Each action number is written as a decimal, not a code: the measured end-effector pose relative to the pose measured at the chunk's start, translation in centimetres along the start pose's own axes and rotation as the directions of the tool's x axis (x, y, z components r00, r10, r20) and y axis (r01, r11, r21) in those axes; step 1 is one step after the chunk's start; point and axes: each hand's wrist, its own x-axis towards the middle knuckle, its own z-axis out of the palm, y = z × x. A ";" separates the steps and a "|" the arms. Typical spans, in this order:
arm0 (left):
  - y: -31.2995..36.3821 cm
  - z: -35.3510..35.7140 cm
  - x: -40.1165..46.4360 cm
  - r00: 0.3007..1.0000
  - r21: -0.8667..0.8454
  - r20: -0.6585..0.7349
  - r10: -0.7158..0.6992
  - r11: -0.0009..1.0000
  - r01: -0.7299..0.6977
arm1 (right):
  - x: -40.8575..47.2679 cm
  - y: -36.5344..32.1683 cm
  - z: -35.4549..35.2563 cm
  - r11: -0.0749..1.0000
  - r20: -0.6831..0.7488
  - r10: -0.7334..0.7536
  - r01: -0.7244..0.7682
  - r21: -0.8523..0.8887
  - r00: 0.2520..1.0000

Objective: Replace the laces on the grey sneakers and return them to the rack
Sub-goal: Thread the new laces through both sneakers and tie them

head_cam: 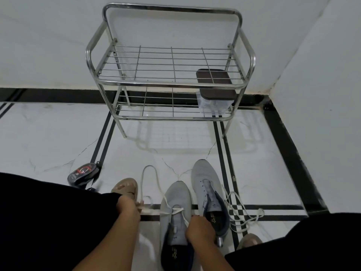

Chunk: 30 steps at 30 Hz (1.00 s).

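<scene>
Far left on the floor, near a pair of black inlay stripes, lies a small dark round tin [84, 174] with red markings, tilted on its side. Just right of it a tan sandal [126, 187] pokes out from under a black-clothed knee.

The left hand [129, 209] is curled, its fingertips pinching one end of a white lace [151, 184]. That lace runs taut from the pinch across to the lowest eyelets of the near grey sneaker [175, 218], and its slack loops away over the floor toward the rack.

The near grey sneaker stands on the floor between the two hands, toe pointing at the rack, with the lace crossed only at the front of its eyelet row. The right hand [199, 230] is curled over the sneaker's right side near the collar, gripping it; whether it also holds a strand of lace cannot be told.

Touching or just beside it on the right stands the second grey sneaker [207, 186], set farther forward, with no lace in its eyelets. A loose white lace [245, 218] lies tangled on the floor at its right.

Beyond, against the wall, stands a steel rack [170, 83]; on the right end of its lower shelf sits a clear box with a dark lid [215, 85].
</scene>
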 end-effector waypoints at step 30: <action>3.4 4.1 -5.1 0.759 0.439 0.649 0.060 0.785 -0.437 | 0.1 -1.8 -2.7 0.972 -0.042 -0.087 0.094 0.213 0.995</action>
